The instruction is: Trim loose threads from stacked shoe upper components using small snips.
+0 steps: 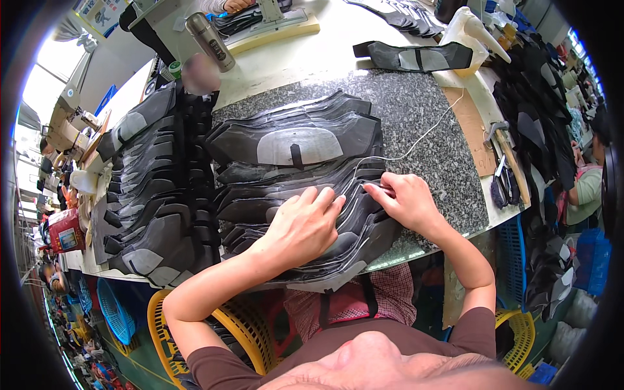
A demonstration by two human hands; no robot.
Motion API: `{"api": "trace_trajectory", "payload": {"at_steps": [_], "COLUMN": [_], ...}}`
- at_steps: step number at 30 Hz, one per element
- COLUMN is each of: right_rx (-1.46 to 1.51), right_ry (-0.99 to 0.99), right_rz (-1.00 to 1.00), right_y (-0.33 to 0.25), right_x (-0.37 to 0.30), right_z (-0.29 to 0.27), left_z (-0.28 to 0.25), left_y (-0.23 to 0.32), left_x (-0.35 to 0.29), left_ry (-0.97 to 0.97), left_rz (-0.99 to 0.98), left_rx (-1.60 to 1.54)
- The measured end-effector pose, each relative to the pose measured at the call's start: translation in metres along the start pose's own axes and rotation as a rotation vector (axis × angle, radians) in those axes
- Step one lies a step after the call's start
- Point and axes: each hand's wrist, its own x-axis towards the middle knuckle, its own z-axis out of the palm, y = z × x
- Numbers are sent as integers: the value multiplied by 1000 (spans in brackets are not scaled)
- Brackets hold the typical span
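A fanned stack of black shoe-upper pieces (292, 162) with grey patches lies on a speckled granite slab (422, 117). My left hand (304, 221) presses flat on the nearest pieces, fingers spread. My right hand (406, 198) rests just beside it, its fingertips pinching a thin white cord (429, 133) against the edge of a piece. The cord runs up and to the right across the slab.
A second long pile of black pieces (153, 188) lies to the left. A metal flask (209, 40) stands at the back, a hammer (510, 159) and scissors (499, 185) lie at the right. Yellow baskets (162, 325) sit below the table edge. Another person (588, 182) sits at the right.
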Motion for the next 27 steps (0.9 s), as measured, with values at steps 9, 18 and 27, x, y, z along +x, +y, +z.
{"api": "trace_trajectory", "payload": {"at_steps": [9, 18, 27], "right_rx": [-73, 134, 304], "right_ry": [12, 295, 123], "right_rz": [-43, -115, -140], "right_y": [-9, 38, 21], "right_x": [23, 28, -4], "right_z": [17, -29, -31], "left_z": [3, -14, -32], "left_y": [1, -10, 4], "left_x": [-2, -7, -17], "left_ry": [35, 194, 277], "left_rz": [16, -44, -237], "left_rx": [1, -248, -429]}}
